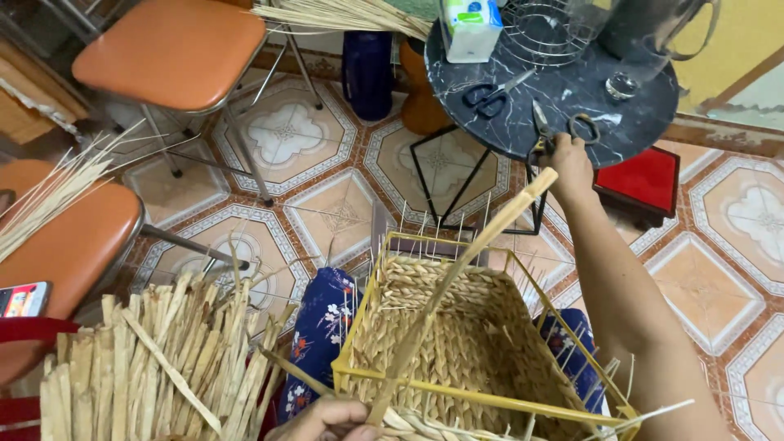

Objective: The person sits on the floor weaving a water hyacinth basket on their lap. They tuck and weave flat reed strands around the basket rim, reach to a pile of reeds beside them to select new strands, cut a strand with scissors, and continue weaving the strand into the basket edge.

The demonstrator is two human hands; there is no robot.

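Two hands are at work. At the bottom edge, the left hand, partly cut off, has its grip closed around a long flat straw strip that rises over the woven basket on the lap. Reaching out to the round marble bench, the right hand touches the pliers; its fingers are hidden, so its grip I cannot tell.

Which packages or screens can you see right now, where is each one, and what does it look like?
Carton: stands on the round dark marble-look table at its left edge, a boxy pack, white with blue and green print.
Phone: lies on the orange stool seat at the far left, a flat rectangle with its screen lit in red and mixed colours.
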